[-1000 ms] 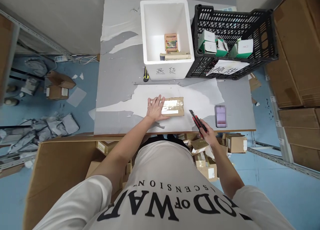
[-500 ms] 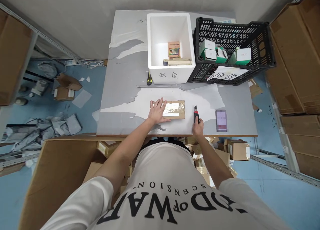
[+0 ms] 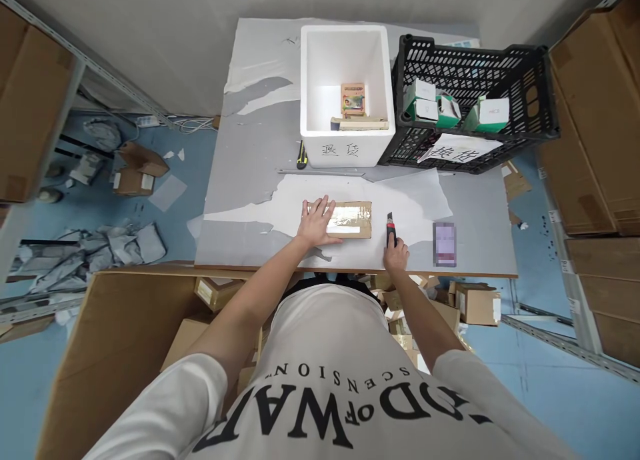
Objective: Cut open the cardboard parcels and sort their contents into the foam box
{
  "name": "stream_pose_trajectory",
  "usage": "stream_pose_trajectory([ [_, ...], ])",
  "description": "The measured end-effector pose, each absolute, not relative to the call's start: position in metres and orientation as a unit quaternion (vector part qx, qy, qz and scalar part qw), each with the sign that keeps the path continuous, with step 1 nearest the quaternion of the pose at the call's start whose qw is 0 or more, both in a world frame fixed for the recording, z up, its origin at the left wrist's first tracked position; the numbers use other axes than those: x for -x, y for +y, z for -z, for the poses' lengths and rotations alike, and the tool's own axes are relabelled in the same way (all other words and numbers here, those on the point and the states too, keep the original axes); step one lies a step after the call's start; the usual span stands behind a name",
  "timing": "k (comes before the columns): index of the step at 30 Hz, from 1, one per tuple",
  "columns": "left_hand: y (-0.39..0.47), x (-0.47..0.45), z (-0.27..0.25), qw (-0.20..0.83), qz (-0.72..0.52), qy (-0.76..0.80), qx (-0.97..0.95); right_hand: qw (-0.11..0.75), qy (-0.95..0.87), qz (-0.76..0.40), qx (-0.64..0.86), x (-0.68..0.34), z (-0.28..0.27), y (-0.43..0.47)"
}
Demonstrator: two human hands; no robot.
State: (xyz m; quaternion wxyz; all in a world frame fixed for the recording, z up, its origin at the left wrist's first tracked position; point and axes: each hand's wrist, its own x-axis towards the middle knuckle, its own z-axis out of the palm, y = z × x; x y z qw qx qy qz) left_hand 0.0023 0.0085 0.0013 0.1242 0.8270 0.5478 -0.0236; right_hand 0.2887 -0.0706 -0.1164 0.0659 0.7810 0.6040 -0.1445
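A small taped cardboard box [image 3: 354, 220] with a shiny label lies flat near the table's front. Across its left end rests my left hand [image 3: 316, 224], fingers spread and palm down. To the right of the box, my right hand [image 3: 397, 255] is wrapped around a red and black utility knife [image 3: 391, 230]. The knife's dark tip points away from me and is apart from the box. Beneath the box, white torn paper [image 3: 285, 203] covers part of the grey table [image 3: 235, 247].
A white foam bin [image 3: 345, 147] holding small boxes stands at the back, a yellow-black cutter [image 3: 302, 156] beside it. Right of it is a black crate [image 3: 470, 140] with green-white boxes. A blurred purple rectangle [image 3: 445, 244] lies at right. A large open carton [image 3: 100, 353] sits below left.
The view has shifted slightly. The knife in my right hand is a little closer to the box. My left hand stays on the box.
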Motion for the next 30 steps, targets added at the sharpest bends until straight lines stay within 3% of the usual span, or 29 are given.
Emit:
stream_pose_trajectory([
  [9, 0.008, -0.003, -0.002, 0.129, 0.012, 0.548, -0.826, -0.026, 0.556, 0.108, -0.824, -0.334, 0.103, -0.073],
  [14, 0.009, -0.003, -0.001, 0.137, 0.010, 0.547, -0.826, -0.005, 0.440, 0.058, -0.896, -0.393, 0.104, -0.081],
  [21, 0.009, -0.003, 0.001, 0.135, 0.014, 0.547, -0.826, 0.006, 0.398, 0.074, -0.914, -0.410, 0.111, -0.089],
  [30, 0.006, 0.002, 0.003, 0.132, -0.023, 0.525, -0.840, -0.161, 0.553, 0.057, -0.816, -0.359, 0.065, -0.051],
])
